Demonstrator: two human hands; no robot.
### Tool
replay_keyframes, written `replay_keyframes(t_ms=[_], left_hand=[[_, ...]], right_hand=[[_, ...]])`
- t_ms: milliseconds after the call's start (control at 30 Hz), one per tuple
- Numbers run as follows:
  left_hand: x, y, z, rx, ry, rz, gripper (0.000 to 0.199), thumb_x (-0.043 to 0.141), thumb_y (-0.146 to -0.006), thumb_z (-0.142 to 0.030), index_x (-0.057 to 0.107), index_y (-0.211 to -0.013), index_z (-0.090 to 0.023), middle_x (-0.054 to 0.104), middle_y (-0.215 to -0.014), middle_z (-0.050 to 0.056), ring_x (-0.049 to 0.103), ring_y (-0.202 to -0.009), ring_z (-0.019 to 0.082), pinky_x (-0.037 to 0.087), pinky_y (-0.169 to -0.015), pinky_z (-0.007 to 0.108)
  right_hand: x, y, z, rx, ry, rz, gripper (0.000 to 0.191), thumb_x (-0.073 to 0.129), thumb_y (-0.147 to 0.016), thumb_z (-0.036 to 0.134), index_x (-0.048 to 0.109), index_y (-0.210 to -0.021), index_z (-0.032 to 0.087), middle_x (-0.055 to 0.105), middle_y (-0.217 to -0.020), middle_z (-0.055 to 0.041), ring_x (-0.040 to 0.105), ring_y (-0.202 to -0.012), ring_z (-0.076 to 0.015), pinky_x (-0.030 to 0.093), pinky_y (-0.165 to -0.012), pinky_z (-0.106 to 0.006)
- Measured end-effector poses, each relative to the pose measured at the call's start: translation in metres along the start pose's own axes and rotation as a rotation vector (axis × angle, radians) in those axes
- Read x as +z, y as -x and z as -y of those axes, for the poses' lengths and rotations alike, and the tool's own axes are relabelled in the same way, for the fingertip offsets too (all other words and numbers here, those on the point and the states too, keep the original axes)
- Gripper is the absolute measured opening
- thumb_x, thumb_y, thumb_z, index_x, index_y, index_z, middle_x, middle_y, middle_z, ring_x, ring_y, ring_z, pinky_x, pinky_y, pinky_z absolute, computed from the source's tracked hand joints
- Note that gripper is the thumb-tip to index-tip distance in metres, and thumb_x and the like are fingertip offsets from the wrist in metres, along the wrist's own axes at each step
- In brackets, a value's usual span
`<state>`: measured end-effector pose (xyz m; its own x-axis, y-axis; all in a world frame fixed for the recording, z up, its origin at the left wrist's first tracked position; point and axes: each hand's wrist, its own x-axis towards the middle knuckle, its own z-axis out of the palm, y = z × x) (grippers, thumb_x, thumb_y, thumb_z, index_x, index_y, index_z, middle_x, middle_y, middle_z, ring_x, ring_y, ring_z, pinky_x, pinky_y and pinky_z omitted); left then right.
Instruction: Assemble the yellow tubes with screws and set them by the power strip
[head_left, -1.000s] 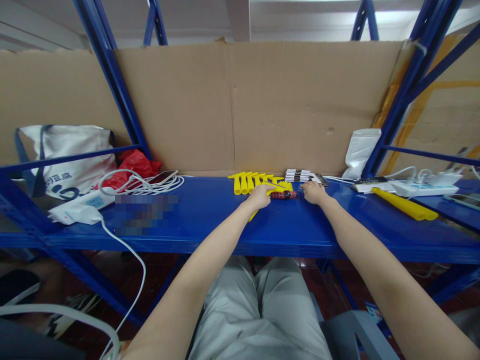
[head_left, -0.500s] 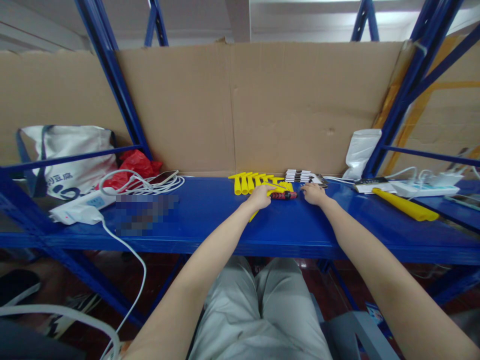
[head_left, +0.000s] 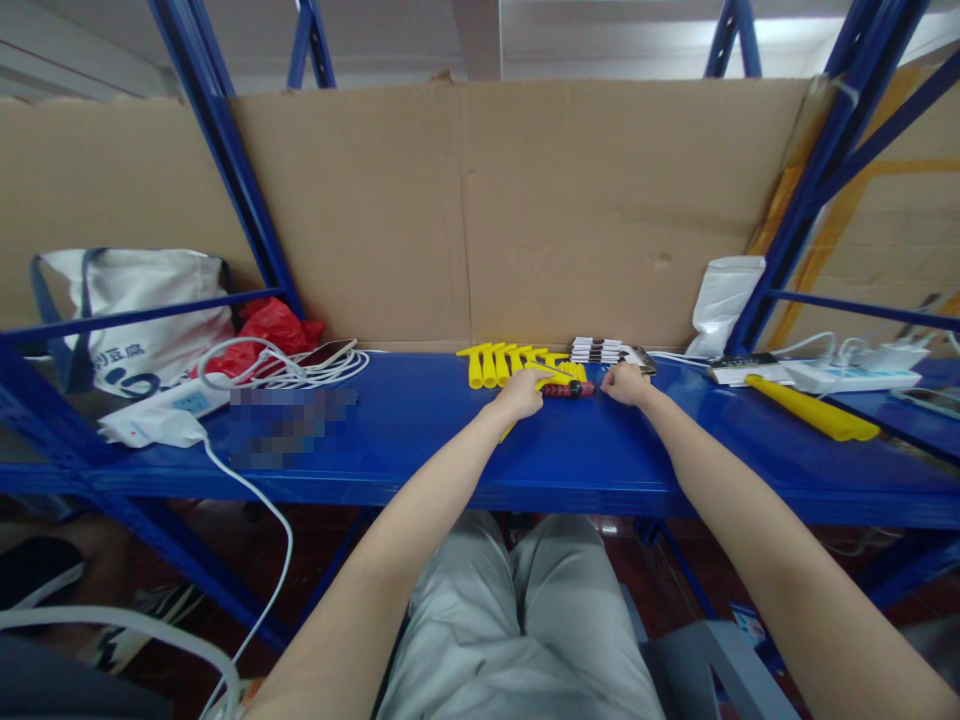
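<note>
My left hand [head_left: 519,395] is closed around a yellow piece, part of which shows below the hand. A red and black tool [head_left: 571,390] lies just right of it, its far end near my right hand. My right hand [head_left: 625,383] rests low over the blue table, fingers curled together; anything in them is too small to make out. Several yellow T-shaped pieces [head_left: 489,368] lie in a row behind my left hand. White and black packets [head_left: 596,350] are stacked behind the gap between the hands, with a dark card [head_left: 643,360] behind my right hand.
On the left of the blue table [head_left: 420,440] are a cloth bag [head_left: 157,320], a red plastic bag [head_left: 277,330], coiled white cables and a power strip [head_left: 187,400]. To the right lie a yellow roll [head_left: 814,412], another power strip [head_left: 855,376] and a white pouch [head_left: 727,305].
The fingers of my right hand have drawn in closer together. The black part on the red tool has shifted or turned slightly. My left hand stays almost where it was.
</note>
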<state>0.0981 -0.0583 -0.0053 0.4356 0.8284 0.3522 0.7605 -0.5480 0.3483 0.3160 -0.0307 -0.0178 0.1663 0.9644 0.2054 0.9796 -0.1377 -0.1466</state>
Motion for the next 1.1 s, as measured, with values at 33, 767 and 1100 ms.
replay_keyframes(t_ms=[33, 767, 1100], left_hand=[[0.001, 0.0, 0.0, 0.01, -0.011, -0.004, 0.05, 0.052, -0.075, 0.0, 0.061, -0.122, -0.017, 0.061, -0.125, 0.007, 0.053, -0.12, 0.02, 0.035, -0.107, 0.034], [0.011, 0.004, -0.002, 0.193, -0.089, -0.072, 0.049, 0.044, -0.077, 0.0, 0.06, -0.121, -0.016, 0.065, -0.114, 0.011, 0.056, -0.112, 0.021, 0.04, -0.101, 0.036], [0.012, 0.001, 0.001, 0.205, -0.072, -0.102, 0.05, 0.044, -0.077, 0.0, 0.06, -0.12, -0.018, 0.065, -0.114, 0.009, 0.056, -0.111, 0.02, 0.041, -0.1, 0.036]], right_hand=[[0.0, -0.001, 0.0, -0.008, -0.018, -0.019, 0.016, 0.054, -0.077, 0.022, 0.07, -0.081, 0.018, 0.06, -0.113, -0.0121, 0.047, -0.116, -0.0308, 0.041, -0.093, -0.044], [-0.003, 0.015, 0.042, -0.372, -0.713, -0.15, 0.007, 0.057, -0.067, 0.018, 0.06, -0.06, 0.018, 0.065, -0.082, -0.0032, 0.059, -0.089, -0.0196, 0.042, -0.089, -0.036], [0.002, 0.017, 0.046, -0.256, -0.855, -0.16, 0.006, 0.06, -0.067, 0.021, 0.056, -0.07, 0.018, 0.063, -0.082, -0.0019, 0.057, -0.081, -0.0158, 0.045, -0.082, -0.033]])
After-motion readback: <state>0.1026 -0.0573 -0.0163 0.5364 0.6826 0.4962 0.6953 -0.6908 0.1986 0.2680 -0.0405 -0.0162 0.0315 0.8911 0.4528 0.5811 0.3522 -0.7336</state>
